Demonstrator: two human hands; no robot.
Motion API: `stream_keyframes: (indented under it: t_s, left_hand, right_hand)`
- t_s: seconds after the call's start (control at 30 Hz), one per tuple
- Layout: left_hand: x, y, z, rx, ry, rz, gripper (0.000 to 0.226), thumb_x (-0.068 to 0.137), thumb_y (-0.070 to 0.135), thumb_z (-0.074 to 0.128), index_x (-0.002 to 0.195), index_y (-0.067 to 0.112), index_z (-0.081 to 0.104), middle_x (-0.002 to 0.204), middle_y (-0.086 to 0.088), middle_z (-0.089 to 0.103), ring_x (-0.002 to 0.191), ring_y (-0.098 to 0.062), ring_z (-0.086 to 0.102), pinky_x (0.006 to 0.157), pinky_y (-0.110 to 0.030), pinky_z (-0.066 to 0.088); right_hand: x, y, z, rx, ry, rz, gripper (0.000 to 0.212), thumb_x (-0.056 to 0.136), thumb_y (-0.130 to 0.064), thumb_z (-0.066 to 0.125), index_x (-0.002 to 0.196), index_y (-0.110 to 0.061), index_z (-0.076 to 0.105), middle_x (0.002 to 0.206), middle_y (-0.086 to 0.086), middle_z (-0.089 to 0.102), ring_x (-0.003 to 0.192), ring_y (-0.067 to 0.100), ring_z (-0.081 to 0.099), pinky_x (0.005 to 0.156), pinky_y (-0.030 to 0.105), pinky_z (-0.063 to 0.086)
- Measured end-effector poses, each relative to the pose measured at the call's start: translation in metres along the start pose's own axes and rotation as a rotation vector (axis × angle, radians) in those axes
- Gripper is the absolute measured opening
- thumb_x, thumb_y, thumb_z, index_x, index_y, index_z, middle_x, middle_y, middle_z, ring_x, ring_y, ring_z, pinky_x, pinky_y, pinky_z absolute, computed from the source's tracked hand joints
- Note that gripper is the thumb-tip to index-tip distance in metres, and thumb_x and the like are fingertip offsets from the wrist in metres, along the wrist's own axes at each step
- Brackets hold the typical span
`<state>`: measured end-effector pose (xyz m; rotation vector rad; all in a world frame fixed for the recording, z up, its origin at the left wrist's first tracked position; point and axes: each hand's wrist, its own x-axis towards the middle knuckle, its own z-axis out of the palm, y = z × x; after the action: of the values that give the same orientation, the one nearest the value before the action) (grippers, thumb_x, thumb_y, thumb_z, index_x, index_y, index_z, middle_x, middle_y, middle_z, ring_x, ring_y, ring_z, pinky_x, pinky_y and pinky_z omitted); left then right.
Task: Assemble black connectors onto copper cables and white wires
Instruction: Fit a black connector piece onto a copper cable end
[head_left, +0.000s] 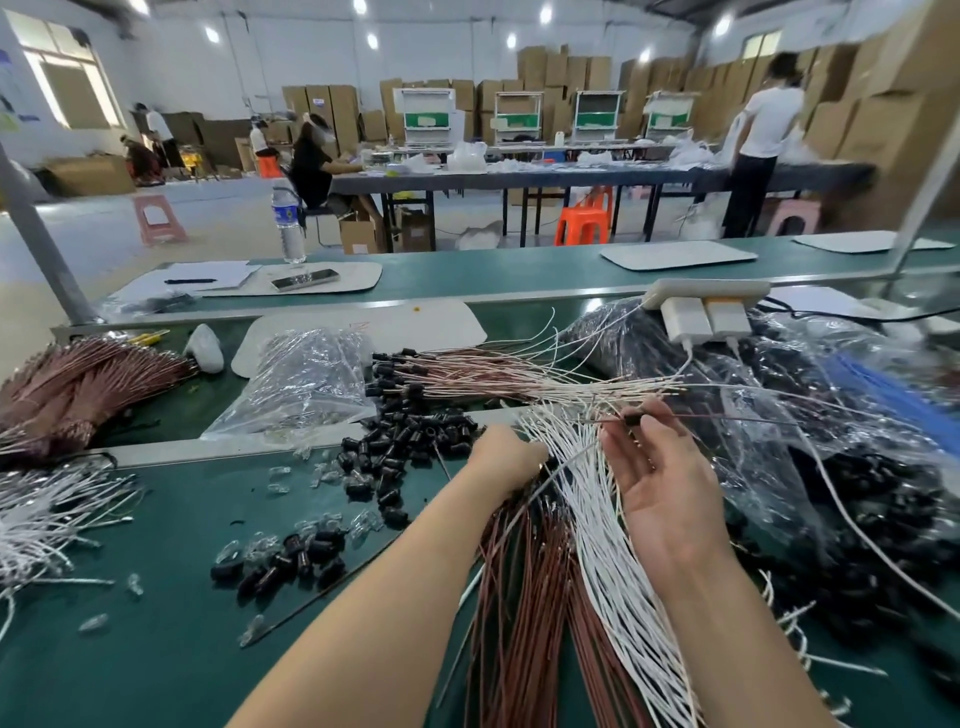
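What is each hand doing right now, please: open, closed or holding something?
Left hand: fingers buried in the copper cables; grip cannot be told.
Right hand: pinches a black connector at its fingertips.

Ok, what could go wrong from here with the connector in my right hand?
The right hand pinches the black connector by finger and thumb alone, so it might slip along its thin cable. The left hand is buried in the tangled copper cables and white wires; pulling one may drag neighbours along.
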<state>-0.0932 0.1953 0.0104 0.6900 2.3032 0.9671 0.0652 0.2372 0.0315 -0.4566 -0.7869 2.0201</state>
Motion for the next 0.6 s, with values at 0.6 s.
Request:
stream_keyframes:
  t_s: [0.6]
  left_hand:
    - [-0.111, -0.154, -0.2, -1.014, 0.657, -0.133, 0.023, 0.104, 0.018, 0.045, 0.09, 0.005, 0.057, 0.05, 0.005, 0.065, 0.038, -0.003, 0.058, 0.035, -0.014, 0.045]
  right_hand:
    - [-0.01, 0.051, 0.046, 0.085, -0.172, 0.106, 0.019, 0.1, -0.004, 0.052, 0.109, -0.014, 0.065, 0.098, 0.006, 0.072, 0.095, 0.021, 0.072, 0.09, 0.032, 0.059]
